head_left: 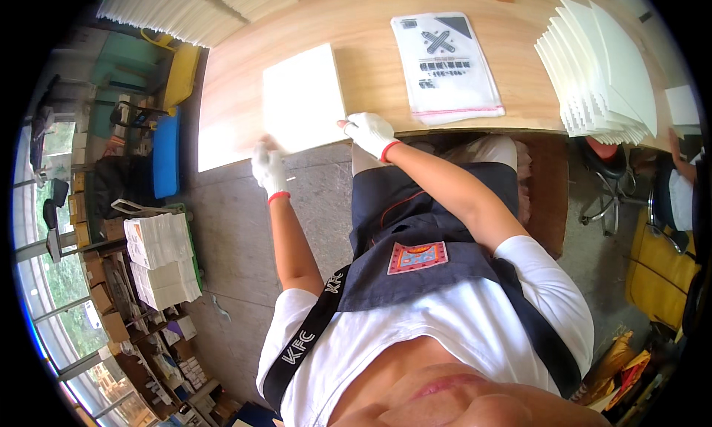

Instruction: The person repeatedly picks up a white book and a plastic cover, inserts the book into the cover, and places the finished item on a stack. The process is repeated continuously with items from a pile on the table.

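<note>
Currently, white paper stack (302, 99) lies at 11 o'clock on the table (230, 116), near its edge. Left hand (268, 167) at stack's 7 o'clock corner, right hand (369, 133) at its 4 o'clock, fingers bent; cannot tell whether either grips. Uneven pull could skew the stack or tip it over the edge.

"What do we see?"
"Our gloved left hand (268, 169) and right hand (368, 133), at the near corners of a white stack (302, 99) on our counter (228, 124)."
"Rightward, we've printed plastic bags (449, 86)."
</note>
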`<state>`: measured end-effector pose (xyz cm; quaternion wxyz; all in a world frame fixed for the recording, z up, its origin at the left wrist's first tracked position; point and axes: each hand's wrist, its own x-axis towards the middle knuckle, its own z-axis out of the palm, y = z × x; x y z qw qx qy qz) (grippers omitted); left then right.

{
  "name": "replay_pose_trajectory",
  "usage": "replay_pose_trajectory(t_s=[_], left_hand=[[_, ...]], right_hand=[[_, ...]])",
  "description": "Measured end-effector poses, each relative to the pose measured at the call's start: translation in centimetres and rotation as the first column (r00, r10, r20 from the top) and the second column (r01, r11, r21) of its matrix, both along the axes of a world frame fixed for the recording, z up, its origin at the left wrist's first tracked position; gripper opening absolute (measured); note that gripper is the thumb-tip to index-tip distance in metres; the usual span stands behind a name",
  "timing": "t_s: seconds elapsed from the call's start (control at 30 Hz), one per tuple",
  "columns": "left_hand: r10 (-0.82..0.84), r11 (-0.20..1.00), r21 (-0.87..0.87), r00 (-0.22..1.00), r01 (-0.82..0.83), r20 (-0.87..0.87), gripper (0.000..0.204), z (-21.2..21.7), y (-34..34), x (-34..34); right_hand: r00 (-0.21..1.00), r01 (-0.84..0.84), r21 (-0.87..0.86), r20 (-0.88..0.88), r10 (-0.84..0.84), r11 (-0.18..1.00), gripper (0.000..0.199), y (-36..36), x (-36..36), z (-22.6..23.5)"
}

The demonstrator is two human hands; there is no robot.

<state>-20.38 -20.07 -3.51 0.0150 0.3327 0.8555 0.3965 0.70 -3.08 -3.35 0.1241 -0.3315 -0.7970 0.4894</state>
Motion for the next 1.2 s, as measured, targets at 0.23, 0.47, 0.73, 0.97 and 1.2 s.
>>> replay_pose_trajectory(t_s=[0.23, 0.47, 0.73, 0.97, 1.2], left_hand=[[0.127, 0.784, 0.501, 0.885, -0.366, 0.447, 0.042, -2.3, 0.4, 1.6], [0.128, 0.702, 0.697, 0.988, -0.149, 0.082, 0.031, 0.1, 0.5, 6.8], [-0.339, 0.686, 0.709, 0.934, 0.163, 0.113, 0.031, 3.1, 7.6, 15.0], [-0.362, 0.709, 0.552, 0.898, 0.439, -0.25, 0.013, 3.2, 9.4, 18.3], [-0.458, 0.706, 0.38, 0.795, 0.598, -0.398, 0.015, 4.5, 11.0, 20.5]], right_hand=[[0.968, -0.065, -0.427, -0.248, -0.048, 0.902, 0.03, 1.6, 6.5, 4.0], [0.548, 0.716, -0.214, -0.418, -0.725, 0.664, 0.034, 5.0, 30.1, 12.3], [0.012, 0.735, -0.635, -0.339, -0.941, 0.238, 0.034, 16.2, 50.7, 14.6], [0.031, 0.855, -0.461, -0.411, -0.911, 0.237, 0.028, 17.4, 50.7, 16.5], [0.095, 0.714, -0.593, -0.444, -0.891, 0.372, 0.029, 20.2, 49.9, 17.5]])
